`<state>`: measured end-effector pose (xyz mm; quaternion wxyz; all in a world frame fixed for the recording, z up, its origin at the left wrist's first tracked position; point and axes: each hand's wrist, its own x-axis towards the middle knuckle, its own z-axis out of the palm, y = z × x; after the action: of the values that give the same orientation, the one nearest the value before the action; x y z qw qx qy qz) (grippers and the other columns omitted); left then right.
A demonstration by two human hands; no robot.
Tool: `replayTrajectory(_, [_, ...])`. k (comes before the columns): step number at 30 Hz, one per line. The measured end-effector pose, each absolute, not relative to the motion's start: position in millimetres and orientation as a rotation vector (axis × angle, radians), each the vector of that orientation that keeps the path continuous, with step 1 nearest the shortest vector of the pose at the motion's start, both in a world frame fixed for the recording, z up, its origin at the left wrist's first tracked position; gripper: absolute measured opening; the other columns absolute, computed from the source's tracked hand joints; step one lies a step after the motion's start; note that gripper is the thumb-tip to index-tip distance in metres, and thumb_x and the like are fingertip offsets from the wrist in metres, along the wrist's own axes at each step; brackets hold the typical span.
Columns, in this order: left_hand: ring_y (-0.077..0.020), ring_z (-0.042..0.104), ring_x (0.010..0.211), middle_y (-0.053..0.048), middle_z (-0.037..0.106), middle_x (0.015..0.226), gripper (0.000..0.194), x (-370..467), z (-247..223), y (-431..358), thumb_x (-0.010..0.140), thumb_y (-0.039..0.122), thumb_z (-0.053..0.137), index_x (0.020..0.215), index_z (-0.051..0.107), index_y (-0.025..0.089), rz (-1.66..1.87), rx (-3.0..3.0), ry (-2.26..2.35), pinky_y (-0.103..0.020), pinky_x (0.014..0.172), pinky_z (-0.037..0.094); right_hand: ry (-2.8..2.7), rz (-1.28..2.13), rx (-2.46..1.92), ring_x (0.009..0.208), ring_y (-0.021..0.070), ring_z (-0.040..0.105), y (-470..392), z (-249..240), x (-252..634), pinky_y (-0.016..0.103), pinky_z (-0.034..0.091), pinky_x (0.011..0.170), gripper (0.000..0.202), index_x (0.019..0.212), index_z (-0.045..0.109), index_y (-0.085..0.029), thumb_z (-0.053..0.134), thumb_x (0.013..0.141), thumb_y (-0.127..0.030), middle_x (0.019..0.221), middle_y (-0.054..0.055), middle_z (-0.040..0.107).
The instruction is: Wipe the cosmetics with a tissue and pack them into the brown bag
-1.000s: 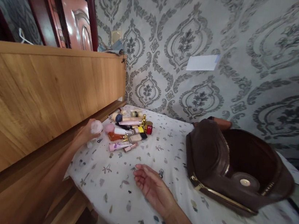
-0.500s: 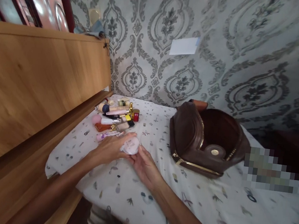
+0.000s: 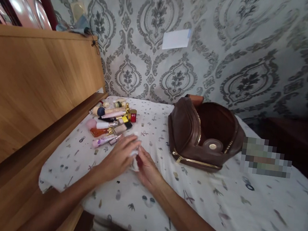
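My left hand (image 3: 118,156) and my right hand (image 3: 147,169) meet over the patterned white bedsheet (image 3: 216,199), both closed around a small round whitish compact (image 3: 134,158) that is mostly hidden between the fingers. Just beyond the hands lies a pile of cosmetics (image 3: 110,121): tubes, small bottles, a pink sponge and a red jar. An open brown zip bag (image 3: 204,135) with gold zippers stands to the right of the hands, its inside facing me.
A wooden headboard (image 3: 32,88) runs along the left, with a ledge beside the mattress. Patterned grey wallpaper (image 3: 235,58) with a white paper taped to it is behind the bed. A red-brown door shows at top left.
My left hand carried the round compact from the headboard side to the middle of the bed, and my right hand rose to meet it. Both now cover it. The view shifted right.
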<state>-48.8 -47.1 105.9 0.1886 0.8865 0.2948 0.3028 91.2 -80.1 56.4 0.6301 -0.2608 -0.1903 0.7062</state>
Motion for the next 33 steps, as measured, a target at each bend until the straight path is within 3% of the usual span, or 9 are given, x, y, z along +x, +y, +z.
replayTrajectory(2, [-0.0283,0.029,0.143,-0.012,0.043,0.149,0.046,-40,100,-49,0.093,0.025,0.045,0.14,0.042,0.023,0.707,2.67,0.8,-0.055,0.118,0.014,-0.46,1.626,-0.631,0.083,0.0155,0.063,-80,56,93,0.023,0.051,0.063,0.037,0.097,0.069,-0.025,0.082,0.068,-0.044,0.092,-0.002,0.071])
replayTrajectory(5, [-0.0256,0.032,0.141,-0.01,0.044,0.149,0.044,-35,97,-40,0.095,0.028,0.041,0.139,0.044,0.025,0.726,2.606,0.868,-0.05,0.117,0.021,-0.446,1.636,-0.641,0.076,0.0128,0.061,-78,57,97,0.021,0.049,0.059,0.032,0.094,0.069,-0.026,0.082,0.069,-0.041,0.085,-0.004,0.069])
replayTrajectory(10, [-0.024,0.06,0.103,-0.009,0.067,0.104,0.037,-34,93,-22,0.094,0.045,0.041,0.105,0.062,0.018,1.046,1.934,1.076,-0.038,0.096,0.044,-0.533,1.596,-0.555,0.091,0.0156,0.063,-78,61,99,0.03,0.052,0.083,0.036,0.102,0.069,-0.025,0.081,0.071,-0.039,0.104,0.0,0.069])
replayTrajectory(13, [-0.021,0.061,0.081,-0.005,0.066,0.081,0.044,-31,84,-17,0.091,0.056,0.04,0.082,0.06,0.019,1.093,1.696,1.176,-0.035,0.08,0.049,-0.679,1.493,-0.616,0.096,0.0181,0.063,-80,64,98,0.034,0.051,0.089,0.039,0.108,0.068,-0.027,0.08,0.072,-0.037,0.107,0.001,0.068])
replayTrajectory(18, [-0.0194,0.064,0.069,-0.006,0.066,0.079,0.056,-23,85,-18,0.09,0.063,0.032,0.098,0.061,0.017,1.084,1.291,1.16,-0.033,0.064,0.052,-1.066,1.179,-0.739,0.116,0.0236,0.056,-82,63,97,0.038,0.044,0.101,0.048,0.114,0.067,-0.027,0.081,0.068,-0.027,0.122,0.004,0.063])
replayTrajectory(21, [-0.0224,0.066,0.083,-0.008,0.067,0.087,0.048,-20,94,-28,0.091,0.055,0.038,0.101,0.063,0.015,1.094,1.396,1.141,-0.038,0.08,0.052,-1.257,0.95,-0.86,0.122,0.0245,0.052,-82,58,100,0.039,0.044,0.102,0.049,0.119,0.066,-0.028,0.076,0.072,-0.02,0.127,0.006,0.058])
replayTrajectory(24, [-0.0248,0.057,0.112,-0.011,0.063,0.112,0.035,-17,98,-43,0.091,0.041,0.047,0.113,0.06,0.018,1.123,1.851,1.124,-0.041,0.102,0.04,-1.36,0.667,-1.024,0.121,0.0247,0.052,-81,49,104,0.042,0.044,0.104,0.052,0.122,0.064,-0.027,0.064,0.073,-0.008,0.127,0.008,0.056])
replayTrajectory(27, [-0.0249,0.052,0.118,-0.013,0.056,0.122,0.036,-15,98,-50,0.094,0.035,0.043,0.125,0.051,0.018,1.116,2.151,1.114,-0.042,0.101,0.039,-1.452,0.427,-1.104,0.121,0.0261,0.052,-81,43,106,0.045,0.044,0.105,0.059,0.125,0.062,-0.026,0.057,0.071,-0.003,0.129,0.009,0.055])
replayTrajectory(33, [-0.0164,0.054,0.071,0.0,0.054,0.072,0.028,-19,106,-25,0.093,0.04,0.043,0.076,0.053,0.02,1.234,1.863,1.17,-0.029,0.072,0.043,-1.528,0.26,-1.065,0.128,0.0277,0.047,-85,43,103,0.046,0.044,0.107,0.062,0.137,0.049,-0.032,0.071,0.079,-0.024,0.137,0.008,0.046])
